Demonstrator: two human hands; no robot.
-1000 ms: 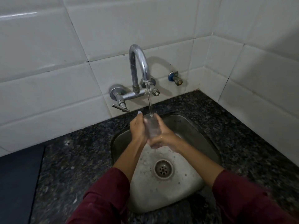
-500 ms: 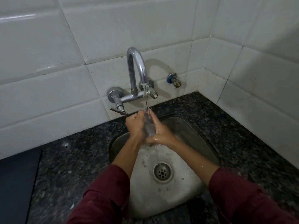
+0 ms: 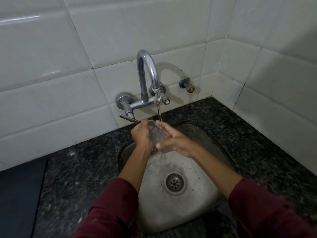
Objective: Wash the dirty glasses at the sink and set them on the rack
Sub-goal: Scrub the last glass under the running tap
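A clear drinking glass [image 3: 156, 134] is held between both hands over the steel sink [image 3: 202, 134], tilted with its mouth up and to the left. My left hand [image 3: 141, 134] wraps its left side near the rim. My right hand [image 3: 173, 141] cups its right side and base. Water runs from the chrome tap [image 3: 148, 73] onto the fingertips and glass, then drips down toward the drain [image 3: 175, 183]. No rack is in view.
Speckled black stone counter [image 3: 77, 177] surrounds the sink. White tiled walls meet in a corner at the back right. A small blue-capped valve [image 3: 187, 85] sticks out of the wall right of the tap. A dark flat surface [image 3: 18, 194] lies at the left edge.
The glass has tilted from upright to leaning left, and my hands have shifted their hold around it under the stream. Water keeps running.
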